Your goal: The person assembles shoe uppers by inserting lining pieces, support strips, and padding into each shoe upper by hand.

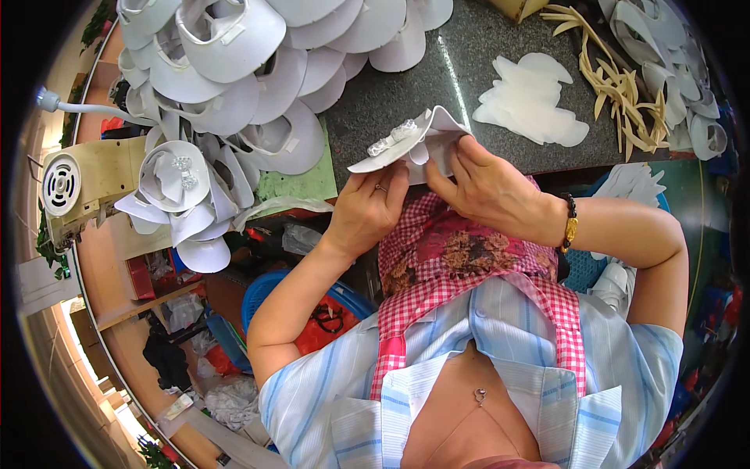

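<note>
Between both hands, just off the table's front edge, is a white shoe upper [441,121] with a pale bow-like ornament [394,139] on its left part. My left hand [366,209] pinches its lower left edge from below, a ring on one finger. My right hand [496,184] grips its right edge, with thumb and fingers closed on the material. The underside and part of the fingertips are hidden. Left of my hands, another white upper [176,184] with a similar ornament lies on top of several stacked ones.
A large pile of white shoe uppers [230,39] covers the table's back left, beside a beige machine [90,180]. Flat white cut pieces [531,98] and beige strips [617,86] lie on the dark tabletop [375,94] at right. A blue basket [266,289] sits below.
</note>
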Motion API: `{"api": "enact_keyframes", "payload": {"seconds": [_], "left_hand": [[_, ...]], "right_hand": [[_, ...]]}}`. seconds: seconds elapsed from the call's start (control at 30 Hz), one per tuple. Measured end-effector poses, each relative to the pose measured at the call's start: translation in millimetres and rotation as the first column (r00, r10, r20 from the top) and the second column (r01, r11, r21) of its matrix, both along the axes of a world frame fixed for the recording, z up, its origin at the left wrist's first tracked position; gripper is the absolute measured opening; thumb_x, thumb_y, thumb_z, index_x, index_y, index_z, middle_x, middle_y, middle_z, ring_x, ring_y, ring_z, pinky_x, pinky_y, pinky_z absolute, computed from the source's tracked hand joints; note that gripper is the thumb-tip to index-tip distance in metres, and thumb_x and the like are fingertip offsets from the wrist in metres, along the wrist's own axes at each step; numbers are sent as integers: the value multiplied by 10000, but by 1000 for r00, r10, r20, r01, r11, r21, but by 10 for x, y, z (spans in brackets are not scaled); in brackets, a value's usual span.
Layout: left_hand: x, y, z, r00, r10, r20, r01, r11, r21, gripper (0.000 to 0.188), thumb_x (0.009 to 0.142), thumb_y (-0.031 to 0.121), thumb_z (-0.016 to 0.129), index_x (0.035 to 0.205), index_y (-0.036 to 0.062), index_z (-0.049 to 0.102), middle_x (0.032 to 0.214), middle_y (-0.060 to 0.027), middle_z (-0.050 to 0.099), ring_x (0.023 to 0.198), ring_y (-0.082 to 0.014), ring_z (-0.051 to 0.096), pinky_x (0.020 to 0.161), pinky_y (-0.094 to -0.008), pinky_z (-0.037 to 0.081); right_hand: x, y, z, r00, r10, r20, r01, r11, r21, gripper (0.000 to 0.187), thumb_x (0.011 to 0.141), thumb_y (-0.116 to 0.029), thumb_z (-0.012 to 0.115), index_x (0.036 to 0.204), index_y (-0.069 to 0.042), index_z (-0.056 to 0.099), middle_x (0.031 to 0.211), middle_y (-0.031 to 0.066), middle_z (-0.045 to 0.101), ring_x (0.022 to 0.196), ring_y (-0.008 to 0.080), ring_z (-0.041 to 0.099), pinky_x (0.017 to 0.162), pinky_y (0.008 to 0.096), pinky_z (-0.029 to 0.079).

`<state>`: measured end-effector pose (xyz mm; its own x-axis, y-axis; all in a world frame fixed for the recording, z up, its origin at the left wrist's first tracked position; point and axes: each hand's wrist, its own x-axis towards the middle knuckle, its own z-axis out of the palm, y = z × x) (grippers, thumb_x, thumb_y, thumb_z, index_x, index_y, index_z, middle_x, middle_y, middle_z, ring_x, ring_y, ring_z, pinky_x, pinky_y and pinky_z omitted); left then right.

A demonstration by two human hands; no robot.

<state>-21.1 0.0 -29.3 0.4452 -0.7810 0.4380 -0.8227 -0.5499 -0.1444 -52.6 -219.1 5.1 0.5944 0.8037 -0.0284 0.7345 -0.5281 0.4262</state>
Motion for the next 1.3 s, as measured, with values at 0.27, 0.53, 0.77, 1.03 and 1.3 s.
{"api": "enact_keyframes", "payload": {"seconds": [0.27,0.53,0.77,1.03,1.3], "left_hand": [[-21,118,-165,989,-126,81,139,976,-168,156,655,95,665,805,67,633,896,-84,631,864,-245,664,832,-393,495],[-11,19,-135,977,-155,146,191,940,-282,124,613,63,670,733,39,649,808,-76,632,798,-238,674,742,-367,528],[-23,-51,-77,975,-90,204,147,948,-284,89,635,49,679,714,14,663,804,-86,647,756,-209,682,710,-331,537],[-244,-125,133,998,15,-65,-17,999,-40,205,688,72,596,865,-18,648,851,-119,616,797,-231,642,770,-332,511],[-127,-164,185,991,-53,-125,49,998,-29,214,718,114,571,874,-16,637,955,-129,619,958,-258,605,887,-380,452]], "right_hand": [[-3,32,-16,988,-45,-149,97,927,364,368,736,-122,541,1035,92,556,1077,183,587,1002,278,589,942,357,430],[135,165,-82,905,-46,-422,292,790,539,105,694,-81,612,718,15,576,767,140,630,701,249,664,571,339,525],[165,203,-83,948,-60,-312,243,769,591,81,691,-77,611,717,0,607,658,122,628,617,257,659,516,344,518],[213,111,-188,889,-137,-438,426,599,678,122,711,-90,627,756,-7,550,649,134,604,622,284,634,521,384,505],[108,103,-65,869,-73,-490,434,589,682,132,734,-97,648,778,18,597,802,168,597,727,313,623,589,394,501]]}}
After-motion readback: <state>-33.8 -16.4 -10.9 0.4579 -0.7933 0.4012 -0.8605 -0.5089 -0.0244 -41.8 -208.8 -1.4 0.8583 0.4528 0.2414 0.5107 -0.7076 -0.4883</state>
